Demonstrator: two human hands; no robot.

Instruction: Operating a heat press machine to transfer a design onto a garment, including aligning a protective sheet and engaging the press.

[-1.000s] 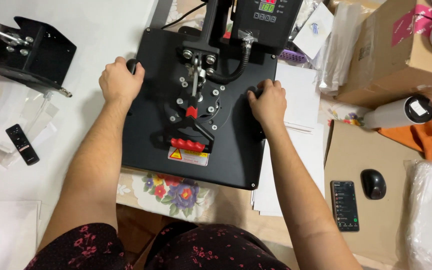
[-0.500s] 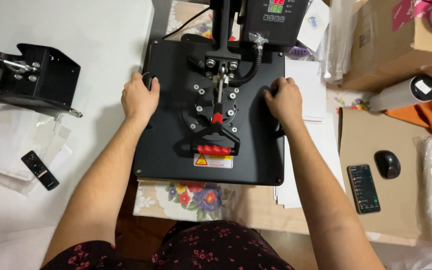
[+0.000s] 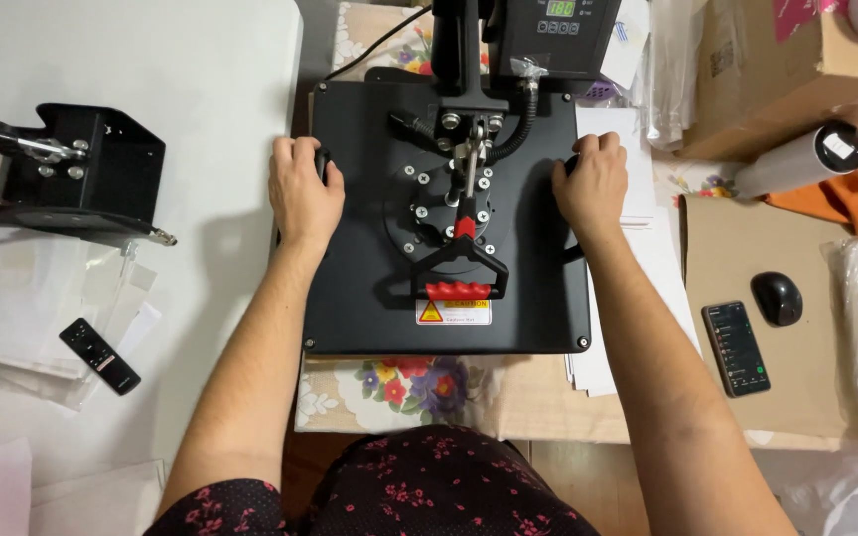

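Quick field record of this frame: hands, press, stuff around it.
left hand: grips knob at press's left edge
right hand: grips knob at press's right edge
press: black flat plate, red-grip handle centred
left of press: black machine, remote
right of press: phone, mouse, cardboard box

A white table point(image 3: 201, 79) bears the black heat press point(image 3: 369, 298), remote point(image 3: 99, 355), phone point(image 3: 736, 348) and mouse point(image 3: 777, 297).

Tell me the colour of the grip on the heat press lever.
Red, on a black lever frame: the grip lies across the black heat press, seen in the head view.
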